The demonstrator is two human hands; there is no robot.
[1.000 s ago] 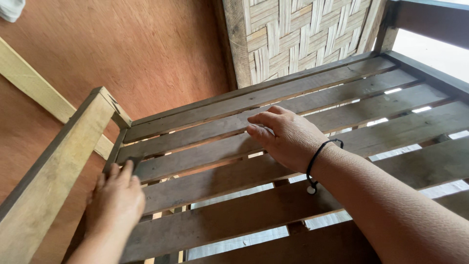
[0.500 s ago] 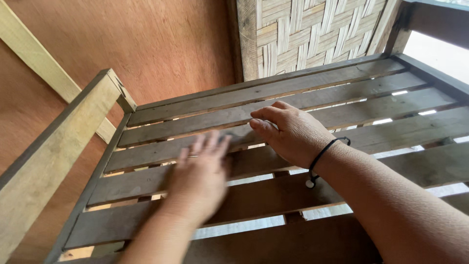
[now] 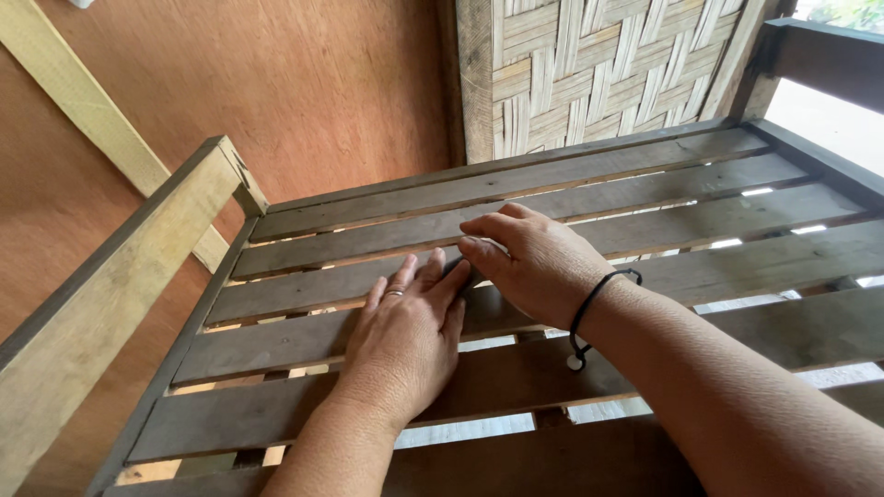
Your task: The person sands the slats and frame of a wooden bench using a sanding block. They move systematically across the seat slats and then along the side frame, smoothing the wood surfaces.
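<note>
Both hands lie flat on the slatted wooden rack [image 3: 304, 290], left hand [image 3: 405, 340] and right hand [image 3: 539, 262] touching, no grip closed

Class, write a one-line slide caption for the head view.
Left hand and right hand rest together on a slatted wooden platform beside a woven wall.

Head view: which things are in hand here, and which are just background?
In hand:
- left hand, flat on the wooden slats
- right hand, fingers curled on the same slatted platform
- fingertips of both hands meet at one slat

Background:
- woven bamboo panel
- reddish plywood wall
- pale wooden rail at left
</note>
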